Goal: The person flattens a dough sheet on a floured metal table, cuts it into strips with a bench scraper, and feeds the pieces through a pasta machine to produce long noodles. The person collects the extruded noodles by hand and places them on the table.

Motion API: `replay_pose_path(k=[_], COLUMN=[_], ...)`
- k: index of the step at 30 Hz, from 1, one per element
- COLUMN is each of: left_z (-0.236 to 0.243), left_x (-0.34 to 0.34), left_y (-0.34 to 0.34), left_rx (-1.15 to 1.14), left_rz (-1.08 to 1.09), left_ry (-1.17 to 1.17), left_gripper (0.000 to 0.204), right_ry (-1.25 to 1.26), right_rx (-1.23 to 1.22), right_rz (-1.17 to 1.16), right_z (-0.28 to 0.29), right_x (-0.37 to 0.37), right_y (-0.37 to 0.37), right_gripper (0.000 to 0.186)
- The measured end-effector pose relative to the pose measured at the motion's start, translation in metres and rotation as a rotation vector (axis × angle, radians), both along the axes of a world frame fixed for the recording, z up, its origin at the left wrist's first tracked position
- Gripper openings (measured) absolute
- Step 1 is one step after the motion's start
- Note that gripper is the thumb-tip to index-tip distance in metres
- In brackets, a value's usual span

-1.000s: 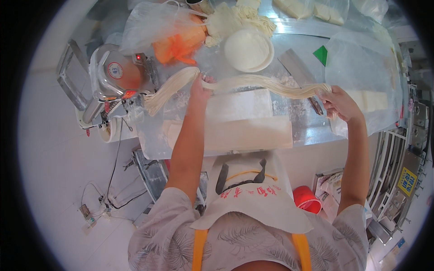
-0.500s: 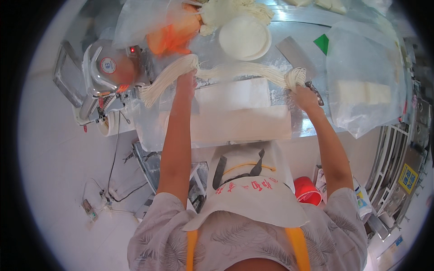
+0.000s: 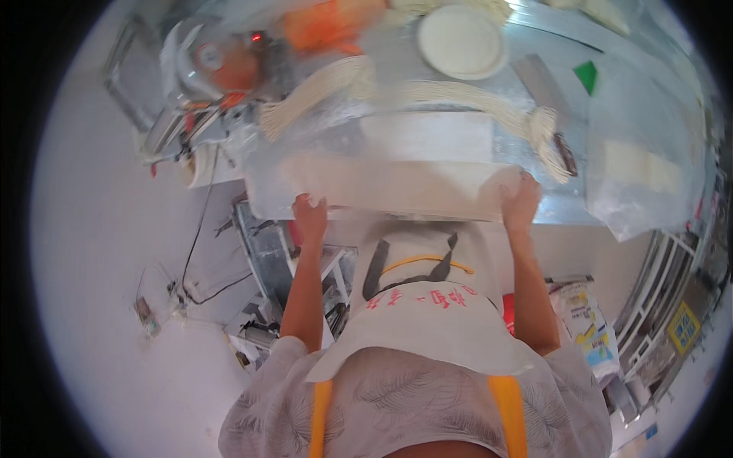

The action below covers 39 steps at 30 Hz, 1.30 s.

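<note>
A long bundle of pale noodles (image 3: 458, 95) lies across the metal table. Its left end droops beside a metal machine, and its right end is folded over near a dark handle. Closer to me is a wide, pale flat sheet (image 3: 405, 187), perhaps dough, with clear plastic around its left side. At that sheet's front left, my left hand (image 3: 310, 220) has curled fingers by the plastic's edge; what they grip is unclear. My right hand (image 3: 521, 204) rests at the sheet's right end, its thumb apart from the fingers. Both hands are off the noodles.
A round white plate (image 3: 463, 43) sits at the back. The metal machine (image 3: 210, 69) with a red light stands at left. A broad blade (image 3: 544, 82) and a clear bag with pale blocks (image 3: 637, 164) are at right. My apron (image 3: 420, 328) hangs below the table edge.
Both hands have let go of the noodle bundle, leaving it on the table. They have come back toward me, to the two ends of the pale sheet. The whole view has shifted.
</note>
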<state>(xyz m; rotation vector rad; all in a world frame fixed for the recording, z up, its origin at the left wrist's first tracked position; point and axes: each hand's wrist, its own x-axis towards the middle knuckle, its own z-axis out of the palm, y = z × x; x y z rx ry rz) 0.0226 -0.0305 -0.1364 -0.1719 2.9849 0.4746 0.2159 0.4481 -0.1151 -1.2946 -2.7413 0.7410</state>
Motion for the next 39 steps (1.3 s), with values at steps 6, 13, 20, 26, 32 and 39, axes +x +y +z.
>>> replay_pose_path(k=[6, 13, 20, 26, 32, 39], left_z=[-0.008, 0.008, 0.022, 0.064, 0.265, 0.479], left_x=[-0.042, -0.049, -0.065, -0.054, -0.042, -0.093], left_y=[-0.027, -0.012, -0.021, 0.005, 0.044, 0.061], left_rx=[-0.064, 0.115, 0.172, 0.554, 0.691, 0.367], left_rz=[-0.069, -0.197, -0.277, -0.290, -0.458, -0.852], left_ry=[0.065, -0.037, 0.033, -0.117, -0.186, 0.126], left_gripper=[0.057, 0.056, 0.045, 0.032, 0.030, 0.030], right_ry=[0.027, 0.098, -0.012, -0.078, 0.448, 0.217], right_rx=[0.043, 0.242, 0.230, 0.375, -0.099, -0.928], right_rz=[-0.051, 0.001, -0.073, -0.120, 0.392, 0.614], right_z=[-0.024, -0.050, -0.054, -0.022, 0.092, 0.146], right_x=[0.007, 0.021, 0.017, 0.004, -0.061, -0.148], right_y=[0.002, -0.007, 0.006, -0.028, -0.098, -0.127], right_gripper=[0.060, 0.060, 0.057, 0.067, 0.095, 0.058])
